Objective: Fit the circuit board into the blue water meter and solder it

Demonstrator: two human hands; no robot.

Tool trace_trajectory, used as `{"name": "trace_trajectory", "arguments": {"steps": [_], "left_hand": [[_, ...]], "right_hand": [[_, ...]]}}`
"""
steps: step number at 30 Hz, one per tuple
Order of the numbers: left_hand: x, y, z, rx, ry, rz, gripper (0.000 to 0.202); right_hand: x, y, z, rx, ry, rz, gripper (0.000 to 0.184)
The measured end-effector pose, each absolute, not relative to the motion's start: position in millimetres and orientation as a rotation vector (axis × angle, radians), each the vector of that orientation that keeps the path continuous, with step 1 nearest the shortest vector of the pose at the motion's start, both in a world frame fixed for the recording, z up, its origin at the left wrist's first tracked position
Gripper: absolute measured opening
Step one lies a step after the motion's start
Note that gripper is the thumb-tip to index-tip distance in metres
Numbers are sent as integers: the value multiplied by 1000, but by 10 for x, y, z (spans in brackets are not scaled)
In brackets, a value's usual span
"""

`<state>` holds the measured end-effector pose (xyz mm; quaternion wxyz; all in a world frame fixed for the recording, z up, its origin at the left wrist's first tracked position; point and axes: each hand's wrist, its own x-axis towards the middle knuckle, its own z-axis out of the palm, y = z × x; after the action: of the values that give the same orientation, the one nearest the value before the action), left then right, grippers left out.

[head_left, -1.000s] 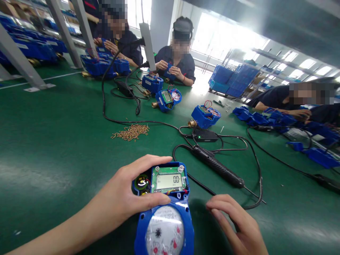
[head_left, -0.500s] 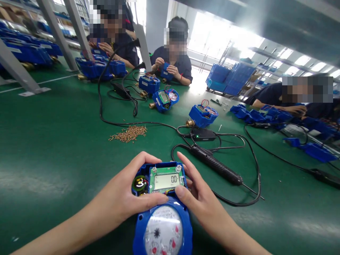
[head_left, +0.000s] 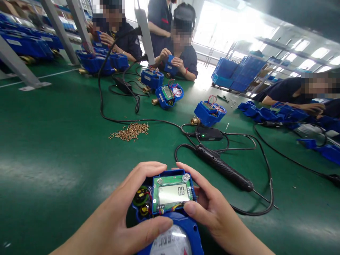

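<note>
A blue water meter (head_left: 183, 223) with its electronics open is held between both hands at the bottom centre. Its green circuit board carries a lit LCD screen (head_left: 174, 193) with digits on it, and a round dial partly out of frame lies below. My left hand (head_left: 132, 202) grips the left side, fingers over the top edge and thumb across the body above the dial. On the right side, my right hand (head_left: 209, 202) has its thumb by the board's lower corner and fingers round the edge. Wires and a round black part sit left of the board.
A black electric screwdriver (head_left: 225, 168) lies to the right, its cable looping around it. Small brass screws (head_left: 130, 132) form a pile beyond my hands. Further off are open blue meters (head_left: 209, 112), a black power box (head_left: 208, 133) and several people at work.
The meter has shifted slightly right and down in view, hiding more of its dial at the frame's edge. My left thumb has moved lower on it. Another person appears standing behind.
</note>
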<state>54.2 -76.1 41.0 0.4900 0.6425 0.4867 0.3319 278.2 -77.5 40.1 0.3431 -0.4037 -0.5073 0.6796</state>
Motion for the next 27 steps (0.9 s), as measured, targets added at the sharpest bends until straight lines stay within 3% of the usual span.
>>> {"name": "trace_trajectory", "arguments": {"steps": [9,14,17,22,27], "left_hand": [[559,-666,478,1476,1083,796,59],[550,-626,500,1445,1028,802,58],[542,-639,511,1474,1038,795,57],[545,-665,533,1545,1069,811,50],[539,-662,540,1583,1076,793,47]], "right_hand": [[2838,-707,266,-922,-1206,1867,64],[2826,-700,373,-1145,-1296,1786,72],[2805,-702,381,-1136,-1450,1678,66],[2907,-818,234,-1144,-1666,1199,56],[3288,-1161,57,-1639,-2056,257,36]]}}
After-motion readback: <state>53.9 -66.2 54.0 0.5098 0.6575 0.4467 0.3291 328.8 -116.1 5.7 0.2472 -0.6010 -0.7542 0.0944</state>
